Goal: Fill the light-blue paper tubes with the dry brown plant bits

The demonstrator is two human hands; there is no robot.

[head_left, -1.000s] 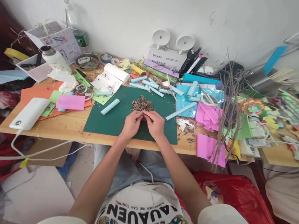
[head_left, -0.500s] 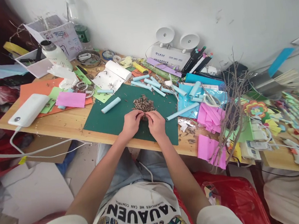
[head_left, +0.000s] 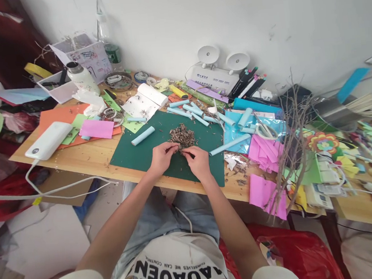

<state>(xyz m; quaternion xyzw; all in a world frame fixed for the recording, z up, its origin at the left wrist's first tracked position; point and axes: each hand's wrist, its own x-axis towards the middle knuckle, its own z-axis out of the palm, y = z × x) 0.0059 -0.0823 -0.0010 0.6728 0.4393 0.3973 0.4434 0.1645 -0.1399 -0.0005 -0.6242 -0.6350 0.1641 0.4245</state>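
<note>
On the dark green cutting mat (head_left: 126, 152) lies a small heap of brown, dried plant bits (head_left: 182, 135). My left hand (head_left: 163, 156) is at the heap's near left edge, thumb and fingertips pinched on some of the dried bits. At the near right edge my right hand (head_left: 196, 159) pinches too, its fingertips close to the left ones. What exactly sits between the fingertips is small and partly covered. A rolled light-blue paper tube (head_left: 142, 135) rests on the mat to the left of the heap, and another paper tube (head_left: 230, 144) lies to the right.
Several more blue tubes (head_left: 200, 119) lie behind the heap. A white power bank (head_left: 49, 140) with a cable sits at the left. Dry twigs (head_left: 293, 146), pink paper (head_left: 267, 195) and scissors (head_left: 266, 131) crowd the right. A white bottle (head_left: 83, 78) stands at the back left.
My hands have drawn slightly apart and now sit at the heap's near edge, showing more of it. The whole view has shifted a little to the right and down.
</note>
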